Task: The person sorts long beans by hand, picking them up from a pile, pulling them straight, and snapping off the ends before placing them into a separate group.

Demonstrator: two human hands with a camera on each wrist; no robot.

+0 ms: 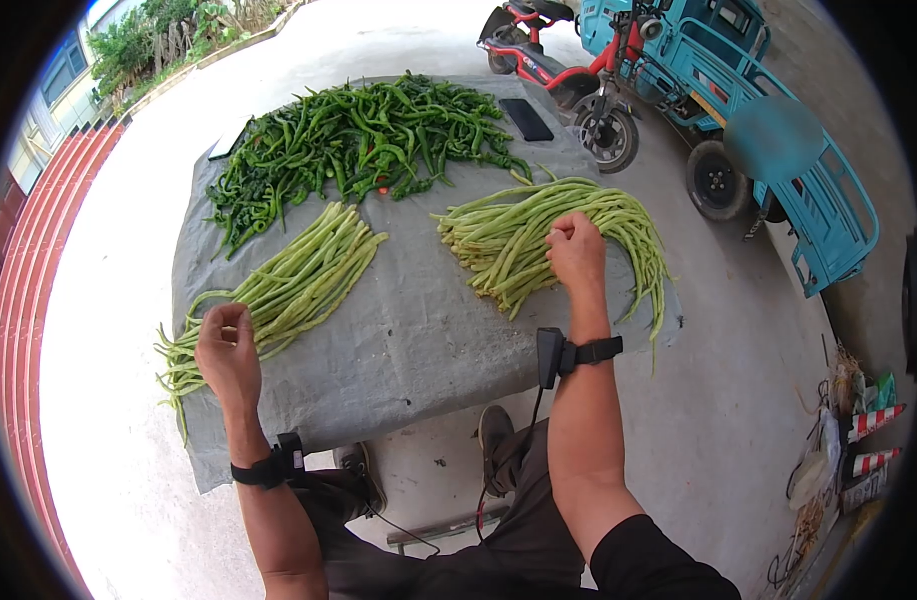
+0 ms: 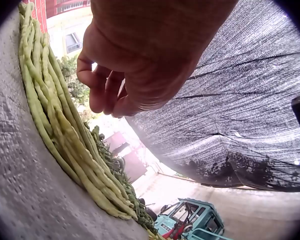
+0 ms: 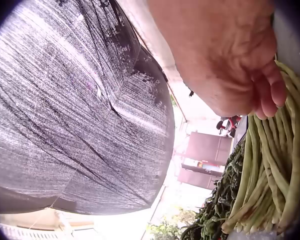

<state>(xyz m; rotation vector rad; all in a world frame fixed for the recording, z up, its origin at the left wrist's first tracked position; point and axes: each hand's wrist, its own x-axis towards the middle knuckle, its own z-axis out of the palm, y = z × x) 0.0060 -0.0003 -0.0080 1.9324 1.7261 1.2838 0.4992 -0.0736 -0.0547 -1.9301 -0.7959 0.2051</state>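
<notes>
Two bundles of long green beans lie on a grey cloth over a table. My left hand (image 1: 228, 345) hovers over the outer end of the left bundle (image 1: 314, 275), its fingers loosely bent. In the left wrist view the left hand (image 2: 130, 80) is apart from the beans (image 2: 65, 130), with nothing between its fingers. My right hand (image 1: 579, 252) is over the middle of the right bundle (image 1: 499, 235), fingers loosely curled. The right wrist view has the right hand (image 3: 240, 75) close beside the beans (image 3: 275, 155), its fingertips overlapping them; no bean shows in its grasp.
A wide heap of green chili peppers (image 1: 379, 130) covers the back of the grey cloth (image 1: 419, 350). A dark phone (image 1: 526, 119) lies at the heap's right. Beyond the table stand a red electric scooter (image 1: 569, 75) and a blue cargo tricycle (image 1: 809, 190). Red steps (image 1: 39, 260) run along the left.
</notes>
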